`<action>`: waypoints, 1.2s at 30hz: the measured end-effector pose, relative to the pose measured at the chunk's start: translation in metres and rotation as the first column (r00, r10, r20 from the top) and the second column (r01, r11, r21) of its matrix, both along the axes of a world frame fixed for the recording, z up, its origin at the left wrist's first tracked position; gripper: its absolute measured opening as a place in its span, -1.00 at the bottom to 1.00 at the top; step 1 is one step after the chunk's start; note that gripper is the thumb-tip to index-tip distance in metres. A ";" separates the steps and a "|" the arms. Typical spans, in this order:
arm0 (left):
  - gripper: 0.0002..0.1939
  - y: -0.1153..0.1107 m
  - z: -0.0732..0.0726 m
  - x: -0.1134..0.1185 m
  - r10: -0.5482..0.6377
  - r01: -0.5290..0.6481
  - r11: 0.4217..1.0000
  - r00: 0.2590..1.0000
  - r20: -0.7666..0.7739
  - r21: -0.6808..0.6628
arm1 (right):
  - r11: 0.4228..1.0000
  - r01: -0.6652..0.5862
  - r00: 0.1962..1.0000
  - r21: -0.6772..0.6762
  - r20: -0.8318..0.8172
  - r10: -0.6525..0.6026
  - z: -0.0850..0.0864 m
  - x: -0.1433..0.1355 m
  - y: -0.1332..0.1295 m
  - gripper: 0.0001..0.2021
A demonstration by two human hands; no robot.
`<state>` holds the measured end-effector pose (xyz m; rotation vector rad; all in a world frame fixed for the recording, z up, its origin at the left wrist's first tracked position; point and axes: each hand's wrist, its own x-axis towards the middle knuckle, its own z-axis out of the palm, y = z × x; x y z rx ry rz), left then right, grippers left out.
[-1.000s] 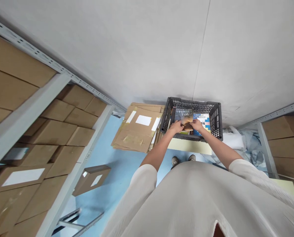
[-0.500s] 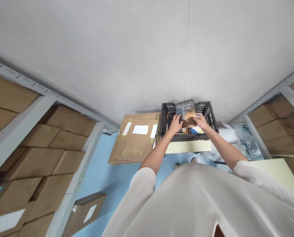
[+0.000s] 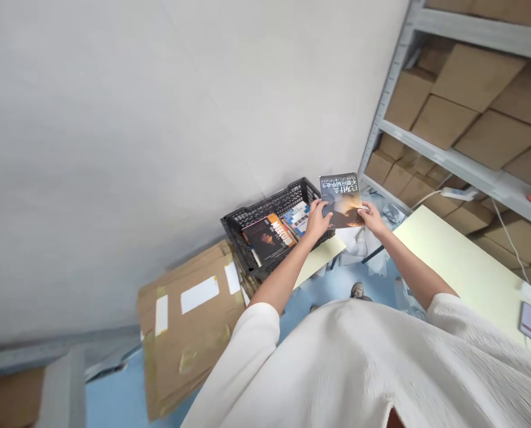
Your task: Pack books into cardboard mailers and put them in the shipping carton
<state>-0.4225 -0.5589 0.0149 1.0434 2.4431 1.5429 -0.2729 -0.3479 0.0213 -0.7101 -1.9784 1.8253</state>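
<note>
A dark-covered book [image 3: 342, 199] with a glowing orange patch is held up in front of me between both hands. My left hand [image 3: 319, 220] grips its left edge, and my right hand [image 3: 370, 217] pinches its lower right edge. To the left of the book, the black plastic crate [image 3: 241, 215] stands tilted in view against the wall. Inside it lie a black and orange book [image 3: 269, 239] and a blue and white book [image 3: 297, 219]. Part of the crate's right end is behind my left hand and the held book.
Flattened cardboard [image 3: 194, 333] leans left of the crate. A pale yellow table [image 3: 452, 255] at right bears a phone [image 3: 530, 321]. Grey shelving [image 3: 452, 157] with cardboard boxes [image 3: 446, 120] rises behind it. White plastic wrapping [image 3: 357, 246] lies on the blue floor.
My view has turned to the right, bringing the table and phone in. The book, still in both hands, has moved from over the crate's middle to its right end.
</note>
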 end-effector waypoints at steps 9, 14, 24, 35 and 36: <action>-0.56 0.128 0.006 0.077 -0.272 0.282 0.948 0.958 0.087 -0.145 | 0.959 0.283 0.959 0.001 -0.007 -0.283 -0.004 0.128 0.086 -0.58; -0.56 0.202 -0.011 0.132 -0.314 0.344 0.912 0.936 0.161 -0.221 | 0.934 0.356 0.926 0.032 0.119 -0.358 -0.018 0.192 0.146 -0.65; -0.55 0.329 -0.076 0.245 -0.361 0.477 0.763 0.874 0.324 -0.436 | 0.875 0.411 0.740 0.255 0.467 -0.484 -0.077 0.325 0.236 -0.82; -0.44 0.406 -0.140 0.300 -0.425 0.624 0.598 0.779 0.462 -0.503 | 0.872 0.376 0.515 0.313 0.712 -0.478 -0.135 0.380 0.272 -0.94; -0.44 0.412 -0.144 0.300 -0.432 0.634 0.586 0.771 0.467 -0.504 | 0.869 0.379 0.502 0.318 0.718 -0.482 -0.139 0.381 0.275 -0.93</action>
